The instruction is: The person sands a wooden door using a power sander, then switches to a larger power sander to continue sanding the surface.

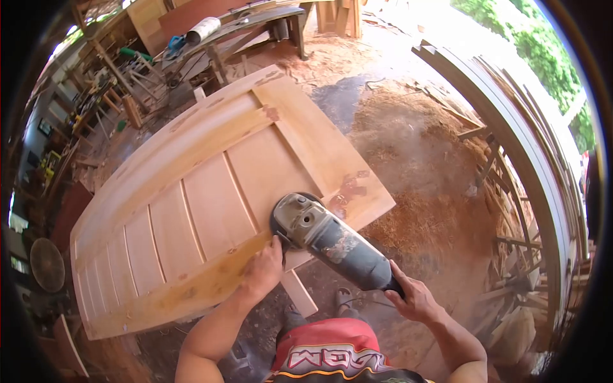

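Observation:
An angle grinder (341,246) with a worn dark body and grey metal head lies slantwise across the near edge of a wooden panel door (294,159). Its round disc rests at the door's lower rail, beside the grooved panel. My right hand (415,297) is closed round the rear end of the grinder. At the head's left side, my left hand (263,265) is closed, seemingly on a side handle that its fingers hide. Reddish patches mark the door's frame near the right corner and upper joint. A short pale board (299,293) sticks out beneath the door.
Sawdust (415,172) covers the ground to the right. Long stacked planks (511,121) run along the right side. A cluttered workbench (242,29) stands at the back, with a white cylinder (203,30) on it. A round fan-like object (47,265) is at far left.

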Demonstrator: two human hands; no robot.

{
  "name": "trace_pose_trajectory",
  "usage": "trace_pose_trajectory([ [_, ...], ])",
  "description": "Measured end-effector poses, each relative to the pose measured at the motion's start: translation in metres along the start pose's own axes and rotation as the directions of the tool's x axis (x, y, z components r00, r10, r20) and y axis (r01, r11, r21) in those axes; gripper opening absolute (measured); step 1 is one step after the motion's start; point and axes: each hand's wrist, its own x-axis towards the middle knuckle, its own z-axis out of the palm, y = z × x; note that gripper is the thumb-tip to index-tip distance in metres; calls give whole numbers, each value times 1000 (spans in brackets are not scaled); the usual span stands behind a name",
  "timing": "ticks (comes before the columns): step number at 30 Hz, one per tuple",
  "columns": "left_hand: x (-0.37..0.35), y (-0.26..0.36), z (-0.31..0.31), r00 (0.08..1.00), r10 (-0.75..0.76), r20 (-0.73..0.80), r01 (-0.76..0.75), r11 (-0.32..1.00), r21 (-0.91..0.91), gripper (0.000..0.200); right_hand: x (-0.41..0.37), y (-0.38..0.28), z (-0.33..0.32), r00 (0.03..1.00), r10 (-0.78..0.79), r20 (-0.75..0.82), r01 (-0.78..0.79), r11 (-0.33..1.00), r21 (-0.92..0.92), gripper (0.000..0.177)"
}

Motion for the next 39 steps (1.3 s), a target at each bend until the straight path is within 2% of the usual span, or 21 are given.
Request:
trace_pose_trajectory([
  [2,15,11,-5,998,-21,57,21,1000,-13,43,3,1,-11,1000,28,-3,-28,999,-26,80],
  [5,54,43,2,997,67,31,-67,998,-6,42,4,24,-36,991,112,-69,-113,994,0,81],
  [7,89,54,29,969,197,-147,-210,975,-77,39,6,39,-52,980,149,-129,-147,989,29,79],
  [10,143,98,12,967,248,-55,-252,963,-98,42,9,53,-72,934,316,-166,-296,946,134,77],
  [15,172,121,11,959,284,19,-281,955,-91,41,4,70,-81,905,383,-186,-356,920,165,75],
  [18,143,97,20,956,289,-43,-292,952,-89,42,-4,54,-69,936,300,-183,-285,953,105,77],
  [19,126,84,25,972,232,-26,-233,969,-83,43,-5,51,-65,948,288,-133,-269,952,145,79],
  [22,91,68,5,993,103,65,-101,995,-26,44,-1,37,-54,981,185,-64,-180,981,72,81],
  [23,85,68,-2,993,59,105,-59,998,-3,44,-1,41,-49,980,198,-38,-196,979,53,81],
  [26,105,81,-6,989,76,123,-78,997,8,47,4,48,-56,974,199,-110,-187,976,111,80],
  [29,147,105,16,977,211,-25,-212,976,-40,49,3,71,-72,946,222,-234,-203,974,104,80],
  [30,161,117,16,970,241,-8,-241,970,-26,50,3,76,-79,934,239,-264,-214,969,122,79],
  [33,188,146,10,956,290,41,-290,957,-11,52,0,75,-99,899,378,-221,-347,923,168,78],
  [36,191,147,12,948,315,50,-315,949,-6,52,-5,84,-90,904,319,-283,-292,947,135,76],
  [39,183,137,14,948,316,44,-316,949,-17,52,-12,68,-80,895,366,-254,-339,930,142,77],
])
